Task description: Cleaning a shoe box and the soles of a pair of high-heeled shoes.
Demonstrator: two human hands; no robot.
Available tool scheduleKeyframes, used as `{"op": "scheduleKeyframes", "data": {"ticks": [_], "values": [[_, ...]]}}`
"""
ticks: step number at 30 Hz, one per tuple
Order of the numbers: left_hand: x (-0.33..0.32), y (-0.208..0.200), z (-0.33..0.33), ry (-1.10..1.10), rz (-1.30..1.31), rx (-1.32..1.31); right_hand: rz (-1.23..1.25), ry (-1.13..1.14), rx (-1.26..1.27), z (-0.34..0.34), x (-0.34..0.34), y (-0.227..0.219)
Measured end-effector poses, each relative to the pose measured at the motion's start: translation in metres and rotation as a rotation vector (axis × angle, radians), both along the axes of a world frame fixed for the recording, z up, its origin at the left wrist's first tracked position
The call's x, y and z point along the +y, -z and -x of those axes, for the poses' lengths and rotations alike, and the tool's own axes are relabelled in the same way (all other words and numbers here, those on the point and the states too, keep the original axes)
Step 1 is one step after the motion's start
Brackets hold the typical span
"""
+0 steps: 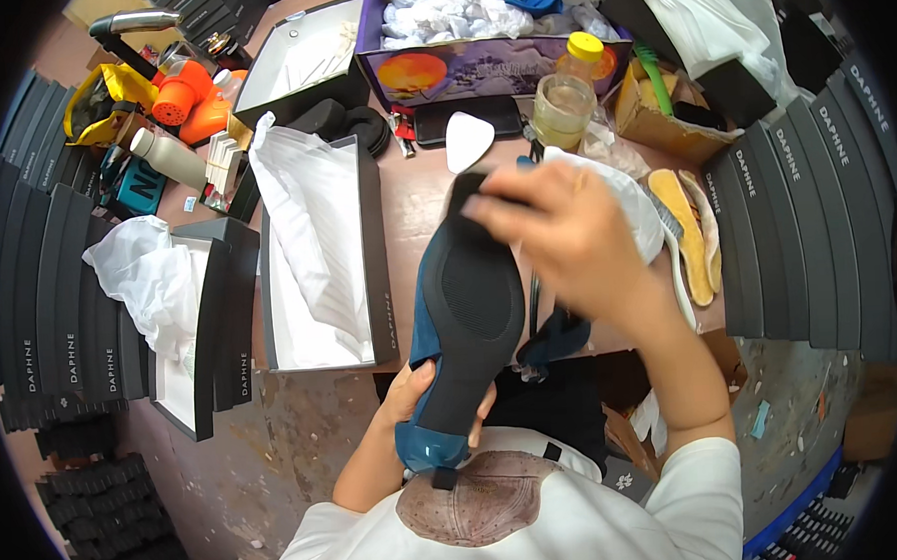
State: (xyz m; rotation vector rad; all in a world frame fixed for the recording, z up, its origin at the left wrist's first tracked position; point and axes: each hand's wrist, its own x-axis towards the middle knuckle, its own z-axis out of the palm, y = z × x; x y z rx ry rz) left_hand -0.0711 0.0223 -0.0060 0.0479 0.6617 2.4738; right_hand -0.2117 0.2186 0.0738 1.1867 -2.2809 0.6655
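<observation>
A dark blue heeled shoe (pixel 470 309) is held sole up, its toe pointing away from me and its glossy blue heel end toward my chest. My left hand (pixel 413 392) wraps around it near the heel, thumb on one side and fingertips on the other. Over the toe, my right hand (pixel 566 225) is blurred by motion, its fingers bent and pinched together. Whatever they grip there is dark and cannot be made out. Another dark blue shoe (pixel 556 340), partly hidden behind my right arm, lies at the table's near edge.
An open shoe box (pixel 376 273) lined with white paper stands left of the shoe. Farther back are a jar with a yellow lid (pixel 564 105), a white rounded piece (pixel 470 142) and a purple box (pixel 499 70) of crumpled paper. Stacked dark boxes (pixel 796 225) flank both sides.
</observation>
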Motion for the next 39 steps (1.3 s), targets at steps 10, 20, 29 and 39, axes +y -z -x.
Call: {"op": "scheduleKeyframes", "data": {"ticks": [10, 20, 29, 39], "values": [[-0.014, 0.007, 0.029, -0.126, 0.982, 0.411, -0.071, 0.038, -0.095, 0.157, -0.127, 0.035], [-0.013, -0.014, 0.043, -0.136, 1.368, 0.386, -0.1, 0.104, -0.131, 0.139, -0.022, -0.002], [0.013, -0.008, 0.035, -0.13, 1.467, 0.874, -0.33, 0.874, -0.65, 0.033, 0.114, 0.047], [0.006, -0.038, 0.004, -0.598, 1.443, 1.1, 1.138, 0.574, -0.518, -0.064, 0.114, -0.031]]}}
